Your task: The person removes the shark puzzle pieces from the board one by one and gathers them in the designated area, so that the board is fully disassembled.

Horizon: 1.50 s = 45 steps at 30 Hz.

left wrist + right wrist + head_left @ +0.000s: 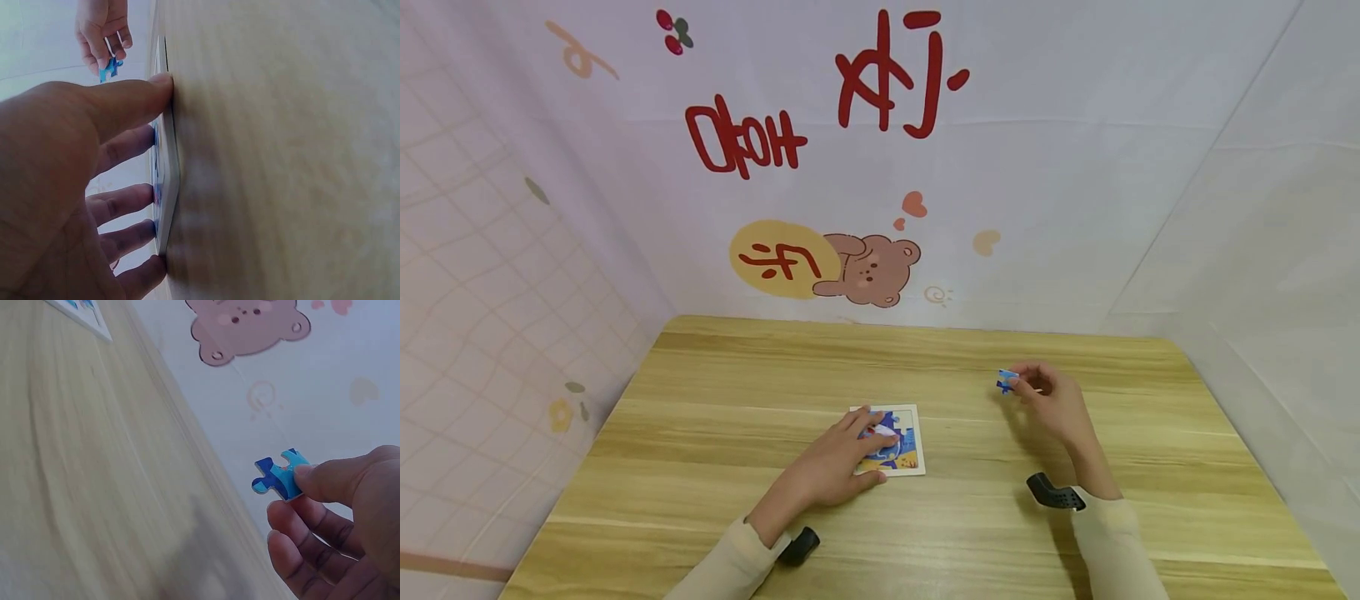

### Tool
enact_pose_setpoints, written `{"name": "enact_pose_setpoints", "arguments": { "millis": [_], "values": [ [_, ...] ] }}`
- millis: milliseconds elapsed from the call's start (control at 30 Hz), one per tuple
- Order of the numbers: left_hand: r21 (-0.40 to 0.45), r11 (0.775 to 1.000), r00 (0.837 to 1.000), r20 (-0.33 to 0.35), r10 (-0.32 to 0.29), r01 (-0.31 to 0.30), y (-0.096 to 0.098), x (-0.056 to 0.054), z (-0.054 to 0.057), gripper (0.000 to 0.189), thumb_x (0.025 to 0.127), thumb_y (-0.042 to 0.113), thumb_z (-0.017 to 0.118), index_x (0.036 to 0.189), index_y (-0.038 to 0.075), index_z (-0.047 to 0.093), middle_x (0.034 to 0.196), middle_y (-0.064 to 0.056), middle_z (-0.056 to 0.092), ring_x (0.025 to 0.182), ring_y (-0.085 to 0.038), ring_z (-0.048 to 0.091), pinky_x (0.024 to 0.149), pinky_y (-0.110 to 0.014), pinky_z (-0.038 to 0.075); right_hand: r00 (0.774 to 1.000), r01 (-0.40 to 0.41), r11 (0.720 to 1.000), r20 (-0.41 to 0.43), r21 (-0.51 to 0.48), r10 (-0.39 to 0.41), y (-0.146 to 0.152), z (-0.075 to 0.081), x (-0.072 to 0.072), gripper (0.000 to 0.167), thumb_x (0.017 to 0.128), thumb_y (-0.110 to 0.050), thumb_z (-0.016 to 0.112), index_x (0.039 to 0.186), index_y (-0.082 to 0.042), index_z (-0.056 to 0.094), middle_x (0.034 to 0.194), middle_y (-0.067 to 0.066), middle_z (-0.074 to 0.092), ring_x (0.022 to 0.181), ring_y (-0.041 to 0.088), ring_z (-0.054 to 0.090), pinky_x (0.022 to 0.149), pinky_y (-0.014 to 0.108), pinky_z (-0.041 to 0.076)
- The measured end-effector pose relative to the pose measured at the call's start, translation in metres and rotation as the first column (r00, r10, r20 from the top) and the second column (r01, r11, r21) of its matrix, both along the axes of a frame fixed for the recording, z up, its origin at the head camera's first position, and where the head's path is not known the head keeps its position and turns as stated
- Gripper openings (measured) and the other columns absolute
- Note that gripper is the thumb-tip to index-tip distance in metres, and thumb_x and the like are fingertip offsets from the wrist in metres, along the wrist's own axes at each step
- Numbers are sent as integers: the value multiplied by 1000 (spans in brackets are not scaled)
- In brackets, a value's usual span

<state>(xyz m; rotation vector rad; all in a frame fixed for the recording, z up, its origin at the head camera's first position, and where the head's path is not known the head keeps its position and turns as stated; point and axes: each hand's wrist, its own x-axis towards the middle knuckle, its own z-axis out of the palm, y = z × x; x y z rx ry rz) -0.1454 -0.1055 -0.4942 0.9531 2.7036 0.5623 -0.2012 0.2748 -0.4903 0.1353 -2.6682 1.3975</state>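
Knobbed, two-toned blue jigsaw piece between pinching right fingers, left fingers spread.

Left hand rests on puzzle board; right hand pinches blue piece above table.

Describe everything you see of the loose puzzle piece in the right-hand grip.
The puzzle piece is thin and flat, printed dark and light blue with a pale edge, perhaps cardboard. Its outline has a rounded knob and a notch. The right-hand grip pinches it between thumb and fingers, raised off the wooden table, right of and apart from the puzzle board.
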Motion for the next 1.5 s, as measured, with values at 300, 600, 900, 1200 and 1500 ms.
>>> {"name": "enact_pose_setpoints", "arguments": {
  "millis": [300, 600, 900, 1200, 1500],
  "values": [
    [22, 1000, 1000, -17, -5, 5, -1, 0, 0, 53, 101, 44, 64, 150, 27, 54, 166, -9, 35, 158, -36, 22, 125, -56, 29, 999, 27, 999, 37, 42, -28, 34, -1, 3, 35, 103, -32, 64, 127, -7, 67, 106, 17, 72, 82, 18, 72, 66, 27, 59],
    [12, 1000, 1000, -1, 6, -6, -1, 0, -1, 53, 101, 47, 62, 151, 30, 52, 168, -6, 32, 160, -33, 19, 126, -54, 27, 994, 86, 994, 61, 64, -90, 68, -4, 10, 36, 104, -30, 62, 126, -2, 66, 106, 16, 71, 79, 9, 70, 66, 25, 59],
    [5, 1000, 1000, -3, 9, -9, -2, 1, -2, 53, 101, 47, 61, 151, 31, 52, 168, -5, 31, 160, -33, 19, 126, -54, 27, 976, 144, 986, 153, 87, -156, 84, -8, 14, 42, 105, -35, 58, 131, -2, 65, 103, 5, 72, 76, 6, 66, 63, 25, 58],
    [28, 1000, 1000, 8, 13, -13, -1, 3, 2, 52, 101, 43, 63, 150, 30, 53, 167, -6, 33, 159, -34, 20, 124, -56, 31, 970, 221, 927, 34, 304, -242, 88, -18, 12, 35, 104, -33, 61, 124, -7, 72, 110, 19, 75, 89, 16, 68, 63, 18, 48],
    [34, 999, 1000, 6, 4, -4, -3, 0, 0, 55, 100, 44, 65, 151, 31, 52, 168, -5, 31, 160, -32, 19, 122, -56, 34, 962, 274, 885, -110, 376, -251, 87, -24, 9, 23, 100, -20, 67, 113, -4, 78, 93, 16, 77, 82, 27, 70, 62, 21, 46]
  ]
}}
